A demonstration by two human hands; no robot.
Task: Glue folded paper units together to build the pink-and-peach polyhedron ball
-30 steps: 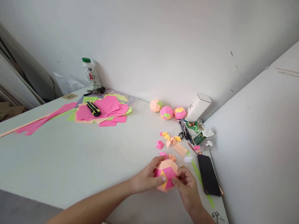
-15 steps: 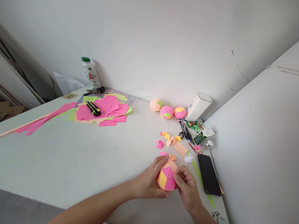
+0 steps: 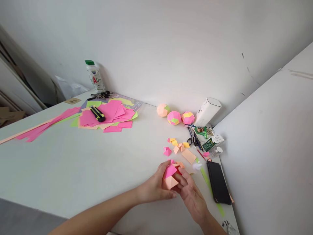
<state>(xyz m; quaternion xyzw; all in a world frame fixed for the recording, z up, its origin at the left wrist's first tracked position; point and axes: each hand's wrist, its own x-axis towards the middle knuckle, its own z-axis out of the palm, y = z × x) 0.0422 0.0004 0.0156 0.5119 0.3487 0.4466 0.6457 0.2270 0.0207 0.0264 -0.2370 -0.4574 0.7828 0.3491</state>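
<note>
Paper ball (image 3: 170, 181), pink and peach with flat sides and pointy corners, is held up over the near part of the counter (image 3: 117, 163). The left hand (image 3: 156, 186) has its fingers wrapped around it. The right hand (image 3: 193, 195) has its fingers a little apart at the ball's other side; I cannot tell if they grip. Smooth white counter stretches wide to the left, and its near edge goes under the left arm. On the right, a flat black phone (image 3: 218, 182) lies by the side edge. Small folded papers (image 3: 176, 148) sit just past the hands.
</note>
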